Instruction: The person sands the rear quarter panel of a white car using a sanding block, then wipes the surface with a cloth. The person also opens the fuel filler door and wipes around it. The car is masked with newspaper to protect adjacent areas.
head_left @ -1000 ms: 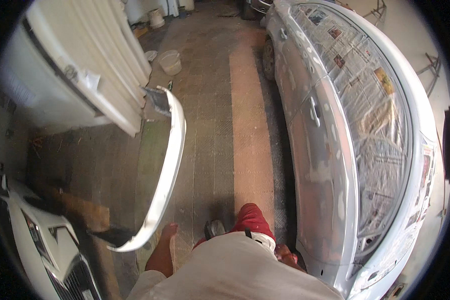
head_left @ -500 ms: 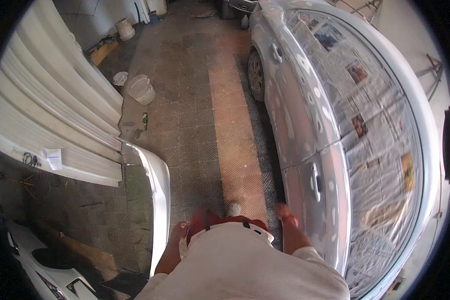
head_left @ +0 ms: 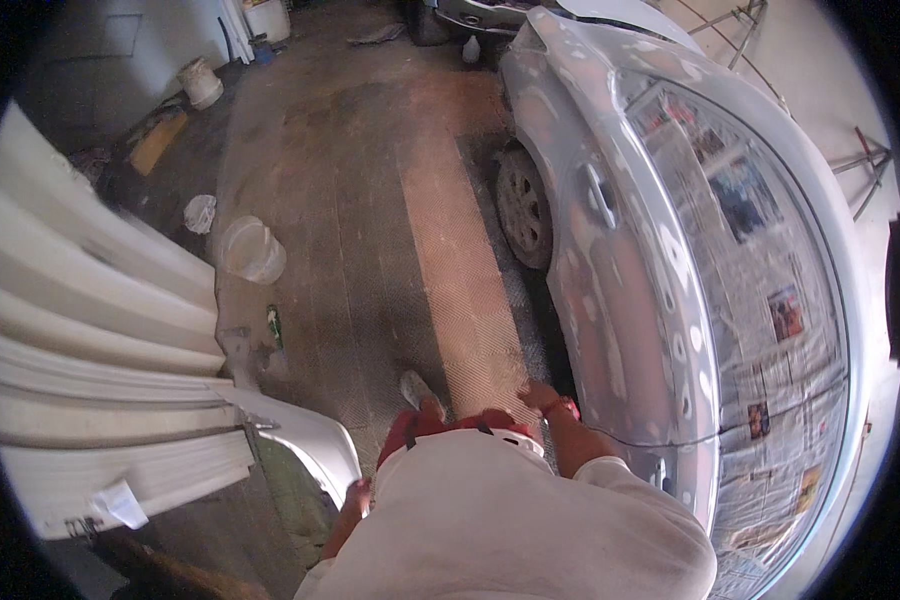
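Note:
My left hand (head_left: 358,494) hangs low beside my body, close to the end of a white car body panel (head_left: 305,435); its fingers are too small and blurred to read. My right hand (head_left: 540,396), with a red band (head_left: 571,408) at the wrist, is held out over the floor at my right side, fingers loosely apart and nothing visible in them. Right of it stands a car (head_left: 625,340) with sanded grey, white and pinkish patches. Newspaper and clear plastic (head_left: 770,270) cover its windows. One foot (head_left: 415,390) shows ahead of me.
Corrugated white sheeting (head_left: 100,300) borders the left side. On the floor are a white bucket (head_left: 254,250), a green bottle (head_left: 274,326) and a crumpled white bag (head_left: 199,213). Another bucket (head_left: 201,84) stands farther back. A second car (head_left: 485,12) is at the far end.
I have moved forward along the floor; the bucket, bottle and car's front wheel are nearer. My right hand has swung forward, and a different foot position shows.

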